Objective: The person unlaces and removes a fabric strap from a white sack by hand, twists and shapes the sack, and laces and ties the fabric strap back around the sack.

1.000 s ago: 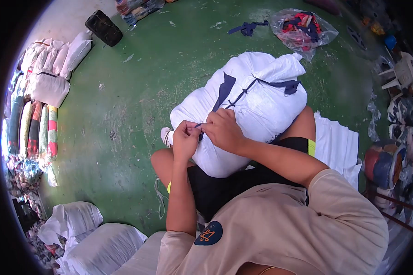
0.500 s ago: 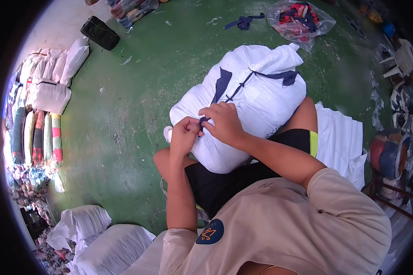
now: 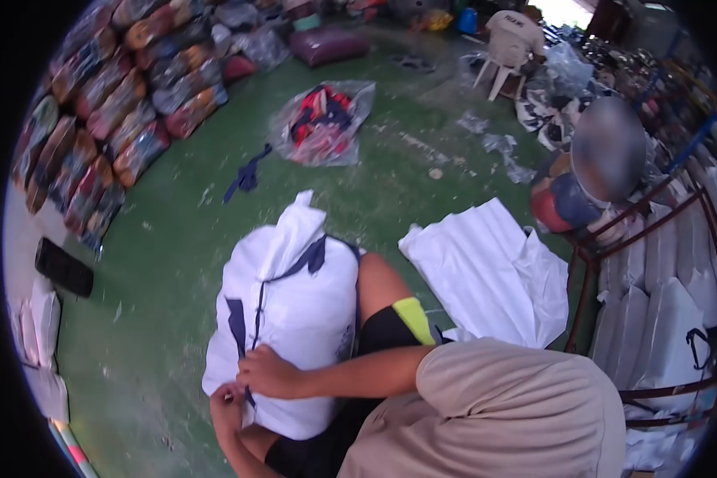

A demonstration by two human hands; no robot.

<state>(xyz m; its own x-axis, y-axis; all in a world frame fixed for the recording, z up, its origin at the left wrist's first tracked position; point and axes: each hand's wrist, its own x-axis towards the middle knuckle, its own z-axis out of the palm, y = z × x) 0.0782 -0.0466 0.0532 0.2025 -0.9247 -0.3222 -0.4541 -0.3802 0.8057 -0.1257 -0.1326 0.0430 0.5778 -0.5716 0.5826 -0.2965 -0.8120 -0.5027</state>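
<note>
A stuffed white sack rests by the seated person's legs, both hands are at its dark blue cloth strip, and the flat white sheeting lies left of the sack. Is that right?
Not quite: the head view shows the flat white sheeting to the right of the stuffed white sack. The left hand and right hand are indeed at the dark blue cloth strip.

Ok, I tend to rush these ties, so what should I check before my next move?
1. Left grip and right grip close together by the navy strip: ok.
2. White sack against the legs: ok, it touches them.
3. Loose ends tucked in: not ok, the upper end lies exposed on the sack.
4. Knot tight: cannot tell, fingers hide it.
5. Spare strip at hand: not ok, it lies on the floor beyond the sack.
</note>
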